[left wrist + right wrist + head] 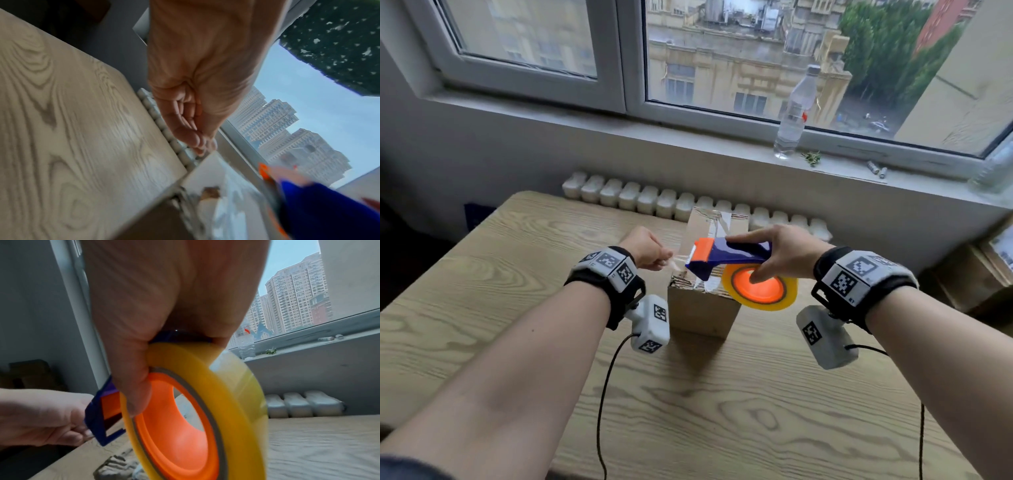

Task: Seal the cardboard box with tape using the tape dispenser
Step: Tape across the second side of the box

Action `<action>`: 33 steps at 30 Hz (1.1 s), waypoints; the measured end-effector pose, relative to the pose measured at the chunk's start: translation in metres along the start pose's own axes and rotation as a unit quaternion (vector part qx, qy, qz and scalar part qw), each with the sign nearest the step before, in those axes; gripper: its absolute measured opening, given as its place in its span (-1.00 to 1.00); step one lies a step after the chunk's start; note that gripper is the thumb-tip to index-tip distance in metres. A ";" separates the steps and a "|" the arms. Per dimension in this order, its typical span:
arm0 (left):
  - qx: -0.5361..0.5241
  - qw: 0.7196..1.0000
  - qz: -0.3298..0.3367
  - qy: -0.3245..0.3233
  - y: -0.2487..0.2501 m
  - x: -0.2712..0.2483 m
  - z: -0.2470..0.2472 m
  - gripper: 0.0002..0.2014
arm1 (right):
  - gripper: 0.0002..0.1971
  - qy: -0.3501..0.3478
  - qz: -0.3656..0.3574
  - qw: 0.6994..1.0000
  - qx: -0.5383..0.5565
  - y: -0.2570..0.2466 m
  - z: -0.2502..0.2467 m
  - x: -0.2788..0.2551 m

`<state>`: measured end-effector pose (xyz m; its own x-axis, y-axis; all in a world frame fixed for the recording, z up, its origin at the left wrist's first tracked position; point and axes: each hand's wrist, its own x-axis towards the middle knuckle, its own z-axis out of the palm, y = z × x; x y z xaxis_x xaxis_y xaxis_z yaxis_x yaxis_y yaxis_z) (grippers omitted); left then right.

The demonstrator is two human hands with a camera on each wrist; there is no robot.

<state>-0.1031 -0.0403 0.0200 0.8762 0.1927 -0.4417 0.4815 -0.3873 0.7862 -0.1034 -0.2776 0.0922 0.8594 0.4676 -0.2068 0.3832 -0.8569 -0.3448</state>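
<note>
A small cardboard box (702,311) stands upright on the wooden table (517,260), with clear tape strips across its top. Above the box my right hand (777,253) grips the blue and orange tape dispenser (726,257), thumb on the orange hub of its yellow tape roll (760,287). My left hand (647,250), left of the dispenser's mouth, pinches the free end of the clear tape (674,262) and holds it stretched. In the right wrist view the tape roll (205,402) fills the middle and the left hand (41,417) is at the lower left. The left wrist view is blurred; the box (205,199) lies below my curled fingers (185,113).
A white radiator (640,198) runs behind the table's far edge. A clear plastic bottle (792,116) stands on the windowsill. Cardboard boxes (976,267) sit on the floor at the right. Two black cables (606,394) hang from my wrist cameras over the near table.
</note>
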 end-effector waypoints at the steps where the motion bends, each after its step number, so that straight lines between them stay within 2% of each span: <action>1: 0.000 1.000 -0.009 -0.004 -0.005 -0.002 -0.002 -0.91 | -0.26 -0.007 0.003 1.000 -0.003 0.001 0.001 -0.003; 4: -0.014 0.999 -0.022 -0.024 -0.019 -0.006 -0.003 -0.93 | -0.31 -0.021 0.000 0.999 -0.026 -0.001 0.004 -0.006; 7: -0.019 0.999 -0.032 -0.035 -0.025 -0.007 0.003 -0.80 | -0.37 -0.023 -0.012 0.999 -0.044 -0.009 0.007 -0.002; 12: -0.045 0.998 -0.038 -0.026 -0.028 -0.006 0.004 -0.74 | -0.40 -0.021 -0.017 0.998 -0.057 -0.024 0.008 0.003; 16: -0.054 0.997 -0.055 -0.005 -0.035 -0.007 0.001 -0.61 | -0.39 -0.033 -0.018 0.998 -0.056 -0.034 0.007 0.009; 23: -0.051 0.996 -0.070 -0.016 -0.043 -0.003 -0.001 -0.68 | -0.38 -0.055 -0.011 0.995 -0.078 -0.041 0.009 0.012; 33: -0.022 0.997 -0.075 -0.028 -0.047 0.003 0.002 -0.69 | -0.38 -0.068 0.000 0.995 -0.079 -0.042 0.012 0.014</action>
<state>-0.1233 -0.0231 -0.0192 0.7924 0.1937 -0.5784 0.6085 -0.3179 0.7271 -0.1115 -0.2323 0.0927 0.8100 0.4832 -0.3323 0.4408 -0.8754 -0.1984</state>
